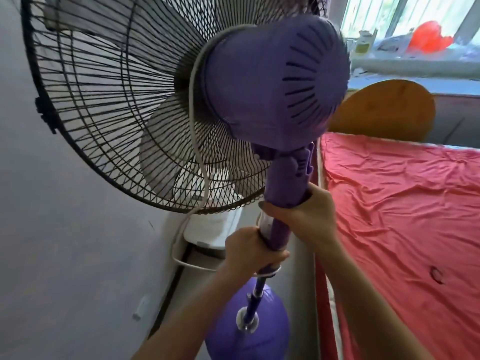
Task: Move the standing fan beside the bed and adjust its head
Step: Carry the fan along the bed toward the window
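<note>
A purple standing fan [272, 81] fills the view, seen from behind. Its black wire cage [109, 105] faces the wall on the left and its round purple base [249, 331] sits on the floor below. My right hand [304, 216] grips the purple neck just under the motor housing. My left hand [252, 250] grips the lower end of that neck, where the thin pole starts. The bed [400, 216], with a red-pink sheet, lies directly to the right of the fan. A white cord [194, 141] hangs down the back of the cage.
A grey wall [65, 229] stands close on the left. A white appliance [215, 224] sits on the floor beyond the fan. A wooden headboard [384, 110] stands at the bed's far end, with a cluttered windowsill [415, 63] behind it.
</note>
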The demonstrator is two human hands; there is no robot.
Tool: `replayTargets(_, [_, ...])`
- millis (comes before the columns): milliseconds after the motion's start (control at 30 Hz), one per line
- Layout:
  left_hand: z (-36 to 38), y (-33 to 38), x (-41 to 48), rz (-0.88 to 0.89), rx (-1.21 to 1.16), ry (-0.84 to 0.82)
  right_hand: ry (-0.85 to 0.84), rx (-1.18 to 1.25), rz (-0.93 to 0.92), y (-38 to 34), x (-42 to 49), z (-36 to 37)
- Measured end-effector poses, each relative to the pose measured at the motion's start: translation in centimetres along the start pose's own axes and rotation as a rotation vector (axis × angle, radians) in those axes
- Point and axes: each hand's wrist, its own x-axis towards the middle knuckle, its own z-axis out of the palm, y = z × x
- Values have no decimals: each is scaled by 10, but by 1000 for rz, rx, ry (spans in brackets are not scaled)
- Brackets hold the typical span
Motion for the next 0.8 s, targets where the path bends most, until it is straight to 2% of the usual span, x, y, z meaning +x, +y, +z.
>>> replayTargets(300, [33, 18, 55, -83, -37, 1, -40, -3, 12, 41, 53, 7])
replayTargets(567, [65, 4, 125, -89, -91, -126, -22, -67, 72, 76, 97, 43])
replayTargets(800, [93, -21, 200, 0, -58, -255, 17, -103, 127, 109, 144, 92])
